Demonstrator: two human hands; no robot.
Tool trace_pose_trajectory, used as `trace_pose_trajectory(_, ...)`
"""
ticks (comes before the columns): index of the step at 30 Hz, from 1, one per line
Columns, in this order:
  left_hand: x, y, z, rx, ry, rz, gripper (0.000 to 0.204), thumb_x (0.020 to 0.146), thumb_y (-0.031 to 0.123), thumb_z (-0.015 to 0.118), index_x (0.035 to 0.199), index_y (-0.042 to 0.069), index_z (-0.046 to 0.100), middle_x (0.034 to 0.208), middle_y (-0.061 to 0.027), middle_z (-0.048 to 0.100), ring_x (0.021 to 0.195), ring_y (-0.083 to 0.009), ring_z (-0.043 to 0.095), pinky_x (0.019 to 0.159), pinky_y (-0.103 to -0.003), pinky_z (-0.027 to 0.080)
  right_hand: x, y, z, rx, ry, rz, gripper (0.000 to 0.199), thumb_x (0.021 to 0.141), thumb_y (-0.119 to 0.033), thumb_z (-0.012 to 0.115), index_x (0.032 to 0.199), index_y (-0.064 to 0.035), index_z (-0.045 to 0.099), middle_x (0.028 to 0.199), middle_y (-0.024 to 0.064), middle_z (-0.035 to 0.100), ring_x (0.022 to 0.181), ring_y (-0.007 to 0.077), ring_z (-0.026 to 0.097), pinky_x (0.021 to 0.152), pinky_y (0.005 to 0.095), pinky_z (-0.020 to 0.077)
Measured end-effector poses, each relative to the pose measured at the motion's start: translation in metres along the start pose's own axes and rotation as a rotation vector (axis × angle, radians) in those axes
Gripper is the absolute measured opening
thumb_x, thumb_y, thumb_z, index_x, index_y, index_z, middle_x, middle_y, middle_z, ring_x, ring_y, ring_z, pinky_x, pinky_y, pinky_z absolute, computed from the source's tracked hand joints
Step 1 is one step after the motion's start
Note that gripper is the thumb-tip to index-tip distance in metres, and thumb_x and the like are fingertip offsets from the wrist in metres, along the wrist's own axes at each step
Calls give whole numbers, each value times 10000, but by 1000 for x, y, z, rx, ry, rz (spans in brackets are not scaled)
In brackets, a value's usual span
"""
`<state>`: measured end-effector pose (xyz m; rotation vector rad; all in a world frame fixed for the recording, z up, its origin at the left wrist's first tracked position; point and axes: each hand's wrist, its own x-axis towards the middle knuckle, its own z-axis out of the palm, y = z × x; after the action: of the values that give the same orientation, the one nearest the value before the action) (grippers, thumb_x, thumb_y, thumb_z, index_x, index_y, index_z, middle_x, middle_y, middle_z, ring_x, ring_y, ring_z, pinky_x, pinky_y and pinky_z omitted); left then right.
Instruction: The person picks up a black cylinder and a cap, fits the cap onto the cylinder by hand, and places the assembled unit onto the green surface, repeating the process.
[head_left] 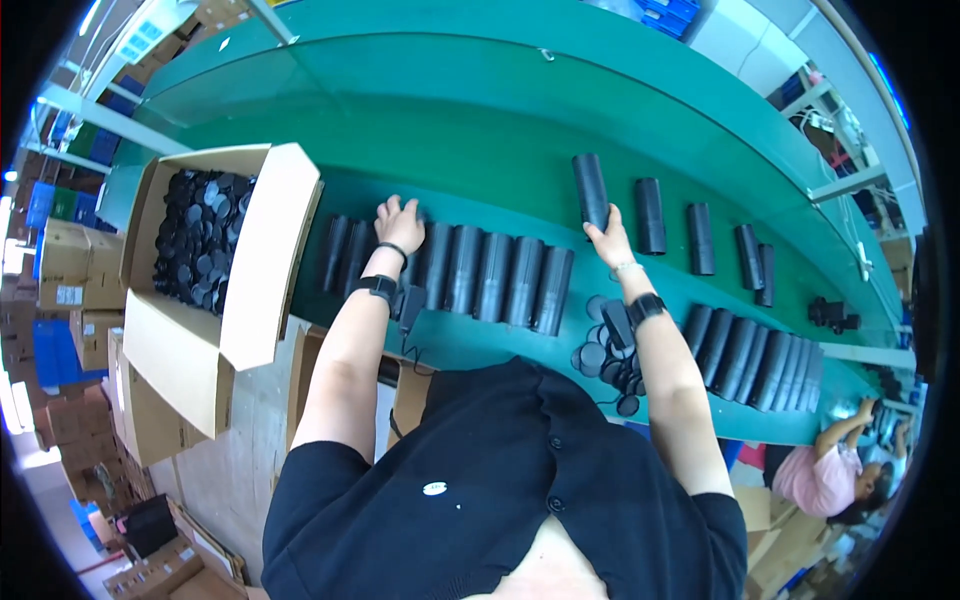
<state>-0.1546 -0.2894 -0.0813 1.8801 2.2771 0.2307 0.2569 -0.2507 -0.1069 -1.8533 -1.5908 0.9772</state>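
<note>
My left hand rests over the upper ends of a row of black ribbed tubes, its fingers bent a little and apart; I see nothing held in it. The tube right beneath that hand is mostly hidden. Farther right, my right hand grips the near end of a single black tube, thumb on one side and fingers on the other. A scattered pile of round black discs lies near my right forearm. Each wrist wears a dark strap with a small black box.
An open cardboard box full of black discs stands at the left. More loose tubes lie along the green work surface. A second row of tubes is at the right, with a person in pink beyond.
</note>
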Motion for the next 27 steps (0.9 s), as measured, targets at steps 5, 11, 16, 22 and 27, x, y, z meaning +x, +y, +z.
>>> trace_pose_trajectory(5, 0, 0, -20, 58, -24, 92, 359, 712, 212, 780, 1034, 105, 663, 1308, -160, 451, 1246, -380, 379, 1000, -486, 389, 42, 0, 10, -66, -18, 136, 878, 850, -418, 664, 1484, -7, 216, 1266, 329, 532, 1175, 444, 533, 1008, 461, 424)
trace_pose_trajectory(11, -39, -7, -61, -517, -85, 158, 299, 657, 74, 819, 861, 20, 606, 1236, -173, 470, 1167, -370, 460, 970, -415, 438, 24, 18, -10, -379, 447, -378, 538, 835, -243, 699, 1302, -82, 487, 1017, 219, 646, 878, 385, 627, 779, 471, 488)
trace_pose_trajectory(16, -103, -3, -83, -543, 192, 154, 634, 683, 107, 826, 1225, 43, 503, 1212, -158, 493, 1181, -314, 495, 998, -377, 422, -61, 29, -47, -262, -357, 56, 370, 711, -78, 751, 1043, -63, 587, 889, 141, 624, 910, 321, 627, 788, 399, 508)
trace_pose_trajectory(22, -124, -15, -69, -1065, -83, -128, 641, 754, 169, 820, 1271, 1, 480, 1132, -66, 594, 1084, -161, 545, 949, -308, 434, -124, 38, -36, -401, -224, -172, 471, 660, -96, 762, 1085, -66, 561, 1156, 174, 540, 1112, 377, 515, 943, 425, 450)
trace_pose_trajectory(27, -146, 7, -92, -1287, -190, -107, 597, 773, 139, 793, 1266, 26, 475, 1116, -72, 603, 1069, -169, 563, 959, -323, 439, -126, 39, -38, -378, -106, -231, 481, 654, -140, 751, 1088, -24, 579, 1065, 178, 571, 1026, 370, 563, 909, 409, 474)
